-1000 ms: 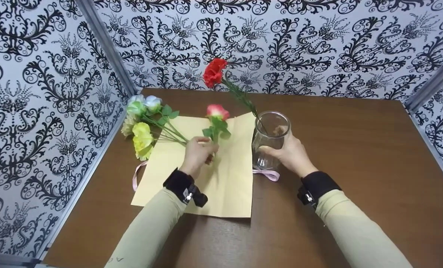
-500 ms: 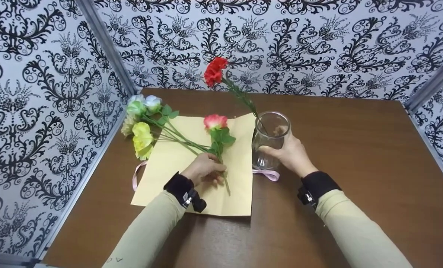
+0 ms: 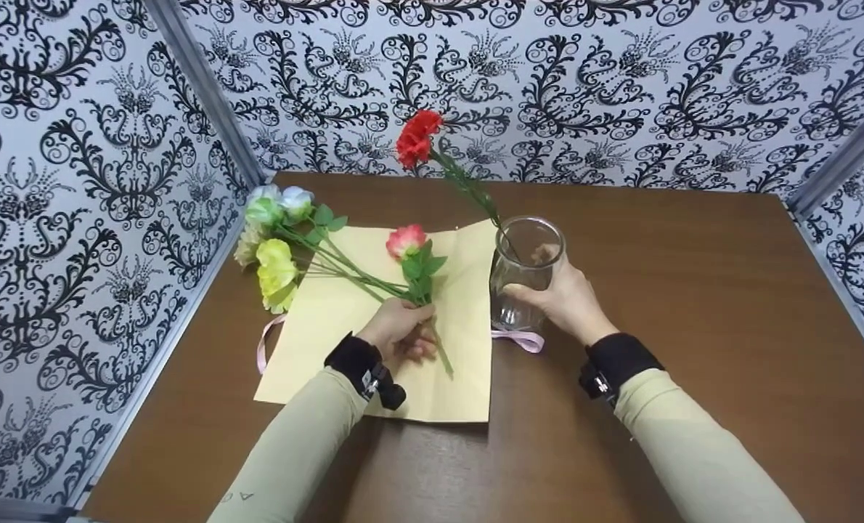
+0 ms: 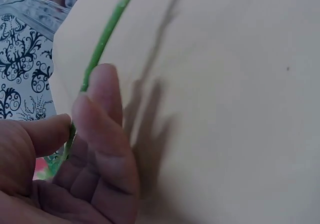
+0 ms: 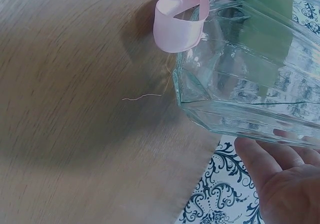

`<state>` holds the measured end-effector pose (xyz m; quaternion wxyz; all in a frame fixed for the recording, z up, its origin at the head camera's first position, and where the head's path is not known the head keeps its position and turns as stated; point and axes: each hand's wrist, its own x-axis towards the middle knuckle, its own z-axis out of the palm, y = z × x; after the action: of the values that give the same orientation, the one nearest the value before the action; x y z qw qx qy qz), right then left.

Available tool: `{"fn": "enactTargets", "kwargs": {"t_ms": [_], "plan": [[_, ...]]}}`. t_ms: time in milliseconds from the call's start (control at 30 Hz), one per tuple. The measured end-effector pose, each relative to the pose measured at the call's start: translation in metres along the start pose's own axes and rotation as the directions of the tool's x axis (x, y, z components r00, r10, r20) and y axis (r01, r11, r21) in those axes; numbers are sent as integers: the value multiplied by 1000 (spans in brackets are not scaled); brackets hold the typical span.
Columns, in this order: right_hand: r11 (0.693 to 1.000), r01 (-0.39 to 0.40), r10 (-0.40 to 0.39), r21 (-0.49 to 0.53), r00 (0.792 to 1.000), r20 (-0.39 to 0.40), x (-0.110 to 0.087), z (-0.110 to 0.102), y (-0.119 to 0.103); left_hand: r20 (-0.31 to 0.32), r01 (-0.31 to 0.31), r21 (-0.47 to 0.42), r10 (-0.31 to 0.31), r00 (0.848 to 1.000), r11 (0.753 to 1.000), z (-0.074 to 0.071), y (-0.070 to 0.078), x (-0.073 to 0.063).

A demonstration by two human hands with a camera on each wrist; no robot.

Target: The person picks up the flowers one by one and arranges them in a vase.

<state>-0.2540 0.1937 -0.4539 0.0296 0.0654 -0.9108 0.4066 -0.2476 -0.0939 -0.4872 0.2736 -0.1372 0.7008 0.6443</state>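
Note:
Between thumb and fingers, my left hand (image 3: pixel 401 330) pinches the green stem (image 4: pixel 107 33) of a pink rose (image 3: pixel 406 242). The rose's bloom points away from me and its leaves sit just above the hand, over the cream paper (image 3: pixel 330 349). My right hand (image 3: pixel 566 298) grips the side of a clear glass vase (image 3: pixel 519 272), thumb in front and fingers behind. In the right wrist view the fingers lie along the faceted glass (image 5: pixel 240 103). A red carnation (image 3: pixel 417 138) leans leftward out of the vase, its stem inside the mouth.
Yellow (image 3: pixel 277 272) and pale blue flowers (image 3: pixel 296 203) lie at the paper's upper left, stems crossing it. A pink ribbon (image 3: pixel 523 340) runs under the paper and shows by the vase base. Patterned walls (image 3: pixel 584 94) bound the brown table (image 3: pixel 715 305).
My left hand has moved right and toward me with the rose, clear of the other stems' ends; the bloom then tilted slightly left. The right hand and vase have stayed put.

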Motion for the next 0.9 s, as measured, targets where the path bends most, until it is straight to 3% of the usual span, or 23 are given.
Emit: {"fn": "enactTargets", "kwargs": {"t_ms": [267, 467, 767, 900], "plan": [[1000, -3, 3, 11, 1000, -2, 0, 1, 1, -7, -16, -59, 16, 1000, 998, -1, -2, 5], [1000, -1, 1, 8, 1000, 0, 1, 1, 2, -65, -109, -137, 100, 993, 985, -2, -1, 3], [1000, -4, 4, 5, 1000, -2, 1, 0, 2, -121, -259, -265, 235, 965, 929, 0, 11, -6], [1000, -7, 7, -7, 1000, -4, 1, 0, 1, -132, -336, -298, 309, 942, 894, 1, 13, -7]]}}
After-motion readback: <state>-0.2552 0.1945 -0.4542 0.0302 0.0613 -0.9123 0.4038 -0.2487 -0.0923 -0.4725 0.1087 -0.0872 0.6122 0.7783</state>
